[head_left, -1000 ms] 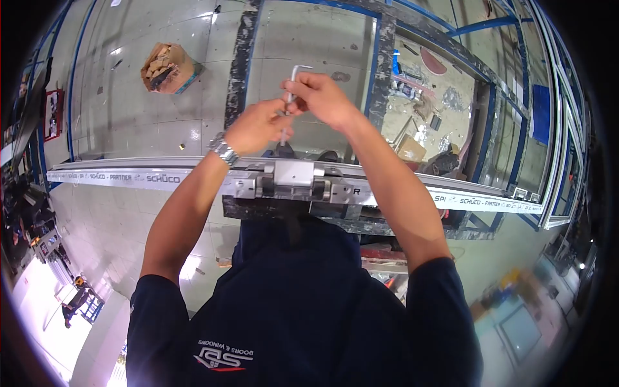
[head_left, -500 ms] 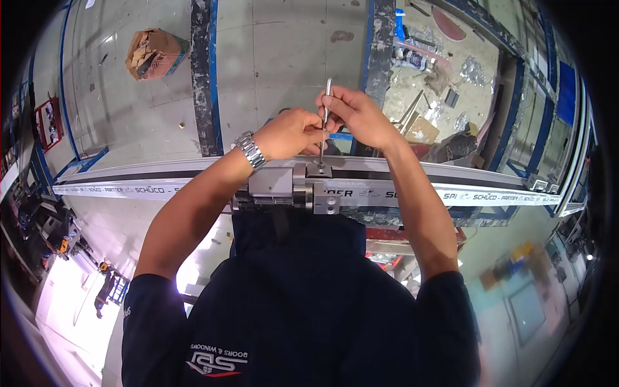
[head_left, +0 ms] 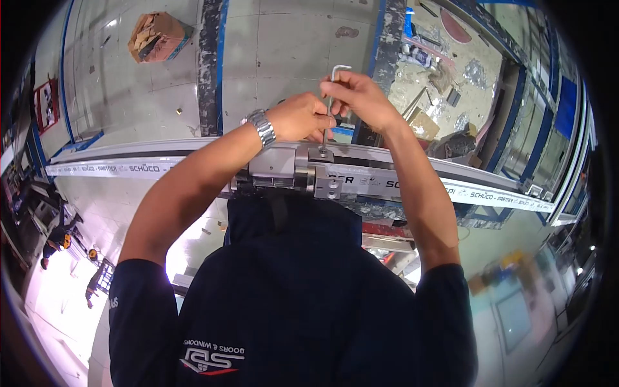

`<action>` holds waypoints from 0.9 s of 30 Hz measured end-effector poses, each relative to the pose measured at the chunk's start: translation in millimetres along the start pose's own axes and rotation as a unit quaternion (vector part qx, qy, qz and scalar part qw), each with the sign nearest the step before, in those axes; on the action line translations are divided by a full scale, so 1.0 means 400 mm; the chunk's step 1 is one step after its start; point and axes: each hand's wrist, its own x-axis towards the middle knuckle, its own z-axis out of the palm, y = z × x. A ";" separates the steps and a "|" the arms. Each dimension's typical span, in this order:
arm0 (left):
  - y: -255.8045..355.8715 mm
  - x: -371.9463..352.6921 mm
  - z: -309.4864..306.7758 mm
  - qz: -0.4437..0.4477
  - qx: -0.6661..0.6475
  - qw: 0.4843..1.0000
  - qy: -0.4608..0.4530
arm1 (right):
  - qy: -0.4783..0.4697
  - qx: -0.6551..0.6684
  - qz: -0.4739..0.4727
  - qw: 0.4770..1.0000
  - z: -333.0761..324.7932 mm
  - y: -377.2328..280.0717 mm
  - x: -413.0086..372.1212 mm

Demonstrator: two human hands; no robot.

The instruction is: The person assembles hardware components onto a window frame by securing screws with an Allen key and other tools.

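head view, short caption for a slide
Left hand and right hand hold an upright hex key, tip in a hinge block on a Schüco profile.

A second ago the key (head_left: 331, 72) was held up in the air, its tip clear of the hinge block (head_left: 277, 169). Half a second ago it had come down and stood upright with its tip in the screw (head_left: 322, 153), seen edge-on so that it looked straight. Now its bent top arm shows again, pointing right. The right hand (head_left: 361, 97) has risen to grip just under the bend. The left hand (head_left: 300, 117) has dropped from mid-air to pinch the shaft just above the block. The view has shifted too: the profile (head_left: 129, 169) now slopes down to the right.
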 end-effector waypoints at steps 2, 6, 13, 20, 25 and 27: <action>-0.010 -0.004 -0.005 0.015 -0.051 0.998 -0.016 | -0.006 0.037 0.004 0.999 0.008 -0.009 -0.002; -0.007 0.003 -0.016 0.034 0.043 0.998 -0.023 | 0.030 -0.077 0.004 0.997 -0.007 0.006 0.022; -0.022 0.024 -0.024 0.056 -0.036 0.994 -0.088 | 0.008 0.028 0.009 1.000 0.008 0.014 0.007; -0.034 0.030 -0.011 0.070 -0.043 0.994 -0.067 | 0.057 0.050 0.022 0.997 0.035 0.006 -0.013; -0.005 0.007 -0.022 0.051 0.019 0.996 -0.073 | 0.060 0.007 0.013 0.998 0.007 0.029 -0.005; 0.015 -0.002 -0.024 0.025 0.053 0.996 -0.062 | 0.065 0.000 0.020 0.998 0.009 0.025 -0.011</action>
